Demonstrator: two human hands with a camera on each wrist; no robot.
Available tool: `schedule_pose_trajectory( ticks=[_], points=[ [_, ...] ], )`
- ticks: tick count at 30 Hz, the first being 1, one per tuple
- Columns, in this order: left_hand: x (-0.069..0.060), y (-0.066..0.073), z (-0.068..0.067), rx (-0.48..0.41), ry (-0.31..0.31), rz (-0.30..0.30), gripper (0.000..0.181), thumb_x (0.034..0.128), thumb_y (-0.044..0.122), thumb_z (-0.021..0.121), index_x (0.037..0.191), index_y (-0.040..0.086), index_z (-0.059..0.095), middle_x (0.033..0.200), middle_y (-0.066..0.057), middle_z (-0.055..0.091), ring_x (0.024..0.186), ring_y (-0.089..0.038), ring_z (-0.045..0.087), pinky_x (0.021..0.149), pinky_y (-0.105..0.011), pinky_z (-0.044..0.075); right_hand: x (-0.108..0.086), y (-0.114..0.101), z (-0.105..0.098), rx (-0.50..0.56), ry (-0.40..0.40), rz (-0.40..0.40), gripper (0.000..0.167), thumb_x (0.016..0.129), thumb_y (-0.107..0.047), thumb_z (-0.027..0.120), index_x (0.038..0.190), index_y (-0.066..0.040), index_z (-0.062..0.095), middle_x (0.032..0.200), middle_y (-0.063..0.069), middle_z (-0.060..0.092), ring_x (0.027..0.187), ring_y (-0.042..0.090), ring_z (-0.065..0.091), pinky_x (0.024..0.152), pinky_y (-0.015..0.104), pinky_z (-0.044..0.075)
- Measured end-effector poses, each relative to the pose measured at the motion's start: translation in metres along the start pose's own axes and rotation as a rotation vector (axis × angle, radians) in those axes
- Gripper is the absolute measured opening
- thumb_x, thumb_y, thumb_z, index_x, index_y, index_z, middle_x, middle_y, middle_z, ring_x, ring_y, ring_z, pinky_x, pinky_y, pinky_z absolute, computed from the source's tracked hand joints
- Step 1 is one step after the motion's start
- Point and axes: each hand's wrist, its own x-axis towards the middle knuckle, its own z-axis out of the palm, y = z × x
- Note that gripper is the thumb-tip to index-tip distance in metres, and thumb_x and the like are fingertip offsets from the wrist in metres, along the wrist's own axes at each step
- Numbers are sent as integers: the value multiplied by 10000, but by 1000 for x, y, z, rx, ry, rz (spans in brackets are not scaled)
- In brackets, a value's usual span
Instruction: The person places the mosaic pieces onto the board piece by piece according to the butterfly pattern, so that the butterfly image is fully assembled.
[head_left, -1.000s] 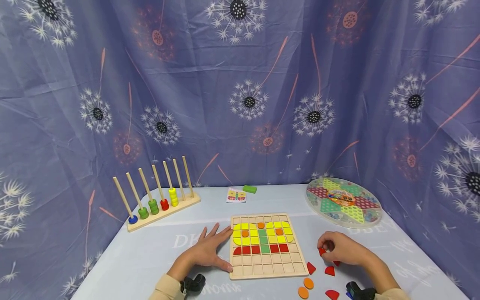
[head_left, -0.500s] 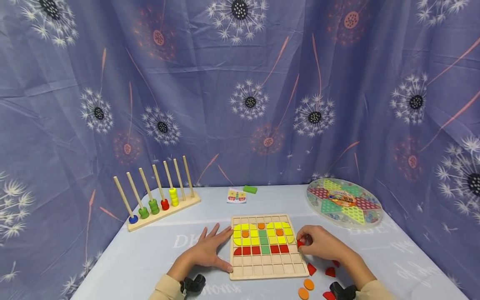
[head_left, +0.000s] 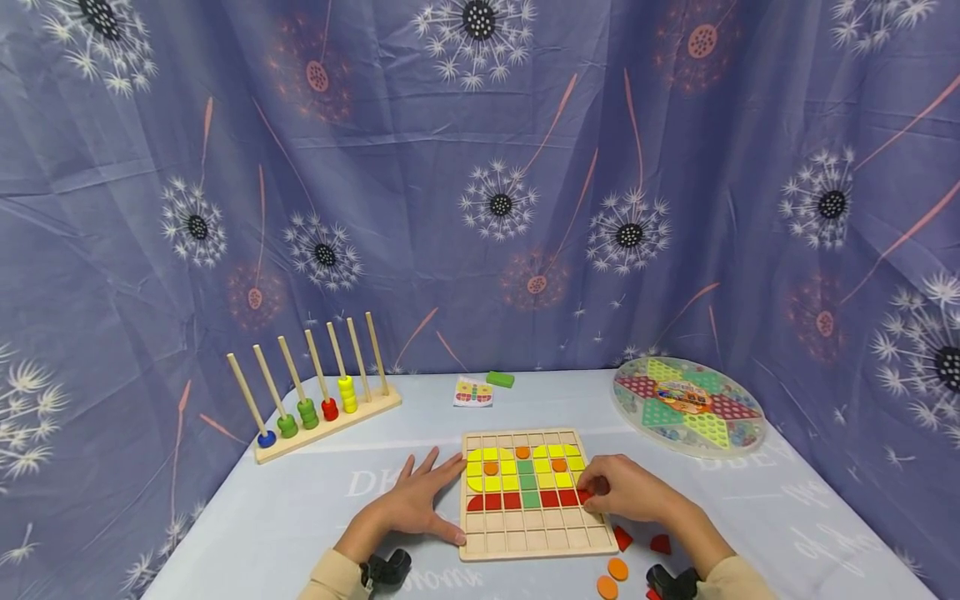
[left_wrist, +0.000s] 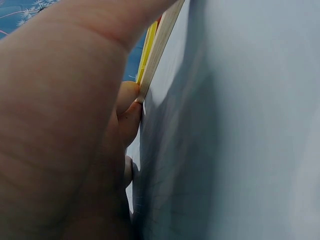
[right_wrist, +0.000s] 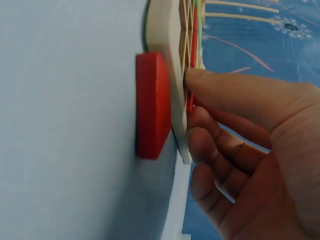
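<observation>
A square wooden grid board (head_left: 536, 553) lies on the table, carrying yellow, orange, green and red flat pieces in its cells. My left hand (head_left: 420, 500) rests spread along the board's left edge, thumb and fingertips touching the rim. Over the right side, my right hand (head_left: 630, 490) pinches a red piece (head_left: 584, 495) at the right end of the red row; the fingers partly hide it. In the right wrist view, the thumb and index finger are at that row, and a loose red piece (right_wrist: 152, 105) lies against the board's edge.
Loose red pieces (head_left: 661, 544) and orange discs (head_left: 617, 569) lie right of the board. Behind it are a pattern card (head_left: 473, 392) and a green block (head_left: 500, 379). A peg rack (head_left: 330, 425) with coloured beads stands left; a round star-patterned game board (head_left: 688, 407) lies right.
My right hand has carried a red piece from the loose pieces leftward onto the board, to the end of the red row. The left hand has stayed at the board's left edge.
</observation>
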Motion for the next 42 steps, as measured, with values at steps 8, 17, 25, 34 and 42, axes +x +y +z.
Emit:
schedule_pose_trajectory(
  ticks=[8,17,25,34,42],
  points=[
    [0,-2,2,13,19,12,1169,603,780,694,1539,228,263,1580,46,210,1446,-345,35,1088,-625,-49,-10,1,-8,81,-7,-31,219,845,-216,748,1049,-149,705,877,-91,626,721,96,553,612,266,484],
    [2,-2,0,24,9,8,1167,605,790,681,1538,224,267,1578,60,207,1446,-340,33,1089,-624,-45,-31,15,-14,179,-37,4,153,833,-263,762,915,-158,687,720,-42,593,616,72,517,548,251,467],
    [1,-1,-1,26,7,15,1170,606,787,684,1538,214,267,1579,47,209,1445,-347,34,1087,-628,-45,-46,20,-14,216,-130,-8,212,782,-258,797,919,-152,675,736,-16,593,602,53,486,535,225,439],
    [1,1,0,28,12,5,1177,595,791,687,1535,213,277,1576,54,218,1444,-348,42,1089,-624,-45,-52,20,-15,210,-181,-48,324,731,-256,832,984,-158,654,819,21,582,665,94,504,567,233,444],
    [-1,6,1,32,-3,-19,1221,554,799,706,1537,220,271,1582,39,202,1444,-351,32,1079,-645,-42,-54,21,-13,239,-181,-108,262,763,-228,811,966,-161,661,813,33,582,675,126,512,579,229,449]
  ],
)
